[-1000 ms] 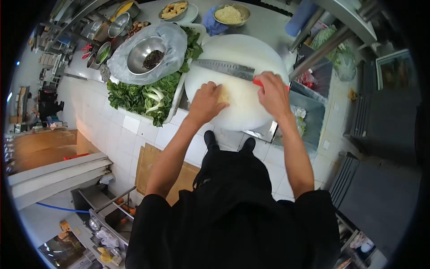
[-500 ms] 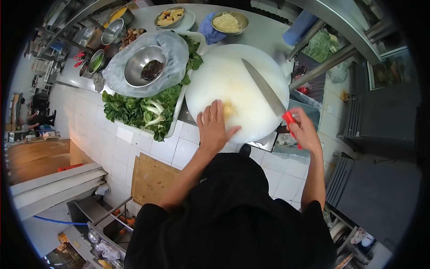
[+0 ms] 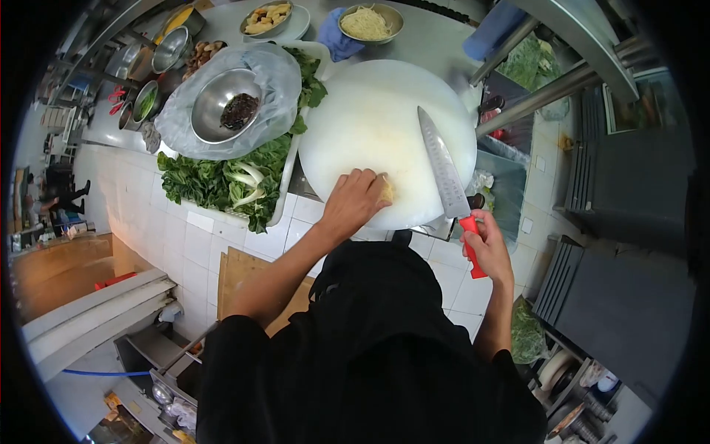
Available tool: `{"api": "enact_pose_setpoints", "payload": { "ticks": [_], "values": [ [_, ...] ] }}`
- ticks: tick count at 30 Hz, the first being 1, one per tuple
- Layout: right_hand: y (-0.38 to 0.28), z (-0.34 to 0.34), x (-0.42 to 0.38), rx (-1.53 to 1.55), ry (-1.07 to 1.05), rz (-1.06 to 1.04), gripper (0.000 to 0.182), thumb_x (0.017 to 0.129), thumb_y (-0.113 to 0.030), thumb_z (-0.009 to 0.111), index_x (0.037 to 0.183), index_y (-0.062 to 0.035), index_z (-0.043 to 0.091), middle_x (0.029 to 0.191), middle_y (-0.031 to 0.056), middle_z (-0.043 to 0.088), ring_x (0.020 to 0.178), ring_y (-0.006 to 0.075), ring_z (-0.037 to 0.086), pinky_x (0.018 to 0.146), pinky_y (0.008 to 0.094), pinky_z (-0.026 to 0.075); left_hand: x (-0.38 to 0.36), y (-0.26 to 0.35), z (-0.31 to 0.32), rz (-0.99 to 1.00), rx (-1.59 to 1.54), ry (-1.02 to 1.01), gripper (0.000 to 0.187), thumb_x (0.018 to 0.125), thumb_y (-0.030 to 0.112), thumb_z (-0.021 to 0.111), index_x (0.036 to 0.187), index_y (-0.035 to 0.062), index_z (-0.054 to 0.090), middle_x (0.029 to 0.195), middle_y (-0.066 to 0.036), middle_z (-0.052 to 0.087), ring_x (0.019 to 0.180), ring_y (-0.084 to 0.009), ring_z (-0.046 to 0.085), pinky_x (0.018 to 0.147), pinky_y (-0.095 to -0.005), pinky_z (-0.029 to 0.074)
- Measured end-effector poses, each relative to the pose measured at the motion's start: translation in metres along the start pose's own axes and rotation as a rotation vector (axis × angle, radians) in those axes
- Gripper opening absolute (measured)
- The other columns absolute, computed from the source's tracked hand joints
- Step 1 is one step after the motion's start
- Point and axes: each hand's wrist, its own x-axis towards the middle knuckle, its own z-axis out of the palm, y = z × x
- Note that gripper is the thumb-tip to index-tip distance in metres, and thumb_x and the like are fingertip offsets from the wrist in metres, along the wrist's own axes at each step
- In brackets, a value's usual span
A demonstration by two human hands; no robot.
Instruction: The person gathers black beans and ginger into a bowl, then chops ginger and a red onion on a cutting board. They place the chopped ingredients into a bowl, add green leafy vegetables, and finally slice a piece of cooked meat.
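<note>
On the round white cutting board [image 3: 370, 111], my left hand [image 3: 355, 198] has its fingers curled round a small clump of pale-yellow, finely cut food [image 3: 386, 191]. What kind of food it is I cannot make out. My right hand [image 3: 488, 248], past the board's near right edge, grips the red handle of a kitchen knife [image 3: 444, 166]. The knife's broad blade points away from me, over the right side of the board, with its flat face turned up.
Left of the board, a white tray [image 3: 279, 203] holds leafy greens [image 3: 214, 181]. A metal bowl [image 3: 203, 111] with dark bits rests there on a plastic bag. Behind stand a bowl of pale shreds [image 3: 366, 26] and a blue cloth [image 3: 339, 37]. A metal rail [image 3: 540, 96] crosses at right.
My left hand has gone from flat with spread fingers to curled around the yellow clump, which has shifted slightly right. My right hand has drawn the knife nearer me, its blade now more upright in view.
</note>
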Motion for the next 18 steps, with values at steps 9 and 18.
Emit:
{"api": "enact_pose_setpoints", "payload": {
  "ticks": [9, 18],
  "values": [
    [-0.026, 0.028, -0.012, -0.173, 0.019, 0.001, 0.021, 0.088, -0.005, 0.050, 0.108, -0.0013, 0.048, 0.070, 0.0058, 0.057, 0.054, 0.0094, 0.053, 0.048, 0.0272, 0.044, -0.013, -0.001, -0.052, -0.040, -0.193, 0.082, 0.087, 0.071, 0.033, 0.079, 0.143, 0.0098, 0.037, 0.138, -0.015, 0.044, 0.125, -0.0352, 0.041, 0.100, -0.0460, 0.035],
    [-0.046, 0.072, -0.006, -0.712, 0.095, -0.346, 0.015, 0.087, -0.007, 0.056, 0.090, 0.0027, 0.044, 0.074, 0.0269, 0.060, 0.071, 0.0474, 0.059, 0.063, 0.0536, 0.045, -0.010, -0.002, -0.015, 0.009, -0.176, 0.255, 0.049, 0.077, 0.023, 0.074, 0.120, 0.0049, 0.058, 0.120, -0.012, 0.056, 0.106, -0.0315, 0.054, 0.093, -0.0404, 0.041]
  ]
}}
